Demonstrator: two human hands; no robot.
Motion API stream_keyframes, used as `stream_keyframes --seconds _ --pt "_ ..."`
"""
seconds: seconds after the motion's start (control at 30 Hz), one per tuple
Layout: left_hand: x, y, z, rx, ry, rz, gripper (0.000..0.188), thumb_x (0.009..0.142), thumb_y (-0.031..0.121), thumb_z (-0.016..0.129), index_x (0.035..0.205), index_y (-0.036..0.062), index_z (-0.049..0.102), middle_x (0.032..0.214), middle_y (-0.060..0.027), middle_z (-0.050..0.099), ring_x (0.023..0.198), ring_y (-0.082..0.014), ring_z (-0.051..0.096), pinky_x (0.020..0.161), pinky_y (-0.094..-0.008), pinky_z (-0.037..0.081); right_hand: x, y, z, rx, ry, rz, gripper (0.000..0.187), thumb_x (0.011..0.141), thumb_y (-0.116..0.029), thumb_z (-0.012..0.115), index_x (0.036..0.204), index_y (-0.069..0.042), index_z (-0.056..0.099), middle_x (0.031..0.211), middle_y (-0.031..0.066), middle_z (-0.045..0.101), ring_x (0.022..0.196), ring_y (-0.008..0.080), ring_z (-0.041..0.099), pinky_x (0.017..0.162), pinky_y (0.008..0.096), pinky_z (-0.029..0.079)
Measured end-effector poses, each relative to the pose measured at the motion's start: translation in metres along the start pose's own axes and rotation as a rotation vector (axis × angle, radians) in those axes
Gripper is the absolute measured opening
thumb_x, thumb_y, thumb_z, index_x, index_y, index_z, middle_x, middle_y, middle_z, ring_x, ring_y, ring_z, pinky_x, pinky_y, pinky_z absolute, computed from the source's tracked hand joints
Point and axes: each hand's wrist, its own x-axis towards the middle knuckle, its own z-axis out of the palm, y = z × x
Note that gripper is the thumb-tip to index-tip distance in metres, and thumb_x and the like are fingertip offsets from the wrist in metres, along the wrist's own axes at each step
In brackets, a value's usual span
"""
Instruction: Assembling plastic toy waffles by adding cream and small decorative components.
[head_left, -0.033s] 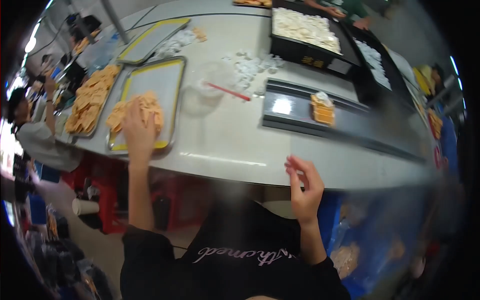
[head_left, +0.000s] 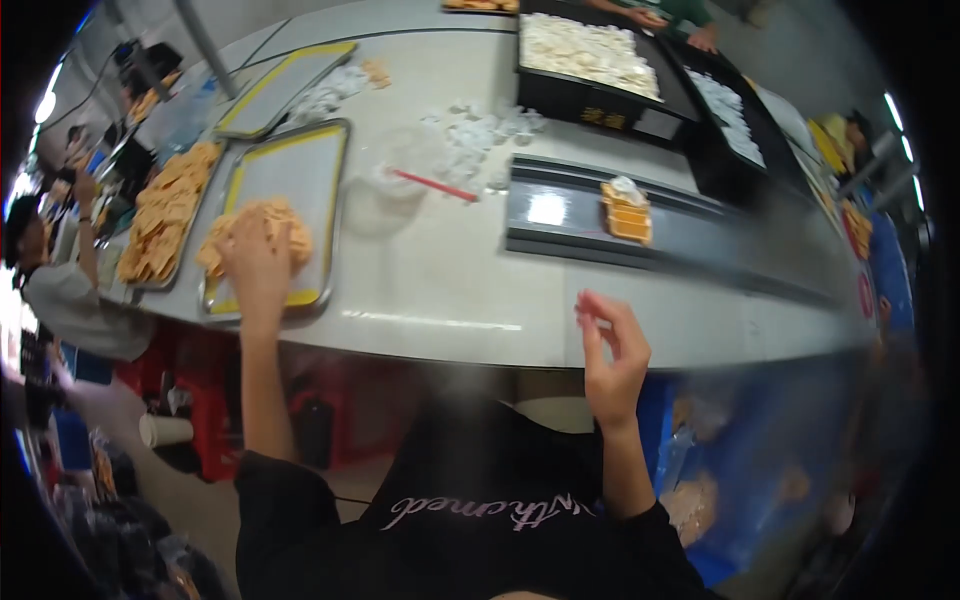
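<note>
My left hand [head_left: 258, 262] rests on a pile of flat, pale-orange pieces [head_left: 275, 215], fingers spread over them; what lies under the fingertips is hidden. The pile sits in a metal tray [head_left: 343, 190] with a yellow-bordered liner. Above the table's front edge hovers my right hand [head_left: 612, 350], its fingers bent toward the thumb with a gap between, holding nothing visible. Beyond it, a long dark channel-shaped rail [head_left: 550, 215] carries an orange ribbed block [head_left: 627, 215] with a white piece at its top end.
Another tray of orange pieces [head_left: 170, 215] stands at the left. A red stick [head_left: 435, 185] lies across a clear round container [head_left: 385, 160]. White bits [head_left: 475, 135] are scattered behind it. Black bins [head_left: 620, 110] hold pale pieces. A person [head_left: 75, 290] is at the far left.
The view has shifted slightly, so the table's things sit a little further left. My right hand has moved slightly right relative to the table; my left hand stays on the pile.
</note>
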Motion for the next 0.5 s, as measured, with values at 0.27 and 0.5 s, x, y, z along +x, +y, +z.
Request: stream_keyframes --seconds 0.27,0.5 --pt "-0.013 0.053 -0.006 -0.405 0.396 0.114 0.036 0.094 0.022 0.052 0.125 0.0051 0.055 0.133 -0.0162 0.048 0.128 -0.0346 0.037 0.107 -0.0463 0.026 0.114 0.075 -0.064 -0.702 0.104 -0.333 0.012 0.081 -0.004 0.065 0.093 -0.003 0.066 0.089 0.0092 0.06 0.086 0.0288 0.057 0.078 0.0374 0.046" --pt "-0.117 0.182 -0.007 -1.644 -0.486 0.116 0.028 0.095 0.011 0.046 0.119 -0.0018 0.053 0.119 -0.0157 0.058 0.11 -0.0235 0.056 0.094 -0.036 0.045 0.135 0.08 -0.065 -0.967 -0.192 -0.21 0.004 0.08 -0.008 0.062 0.078 -0.007 0.065 0.088 0.0054 0.06 0.089 0.025 0.058 0.079 0.0372 0.044"
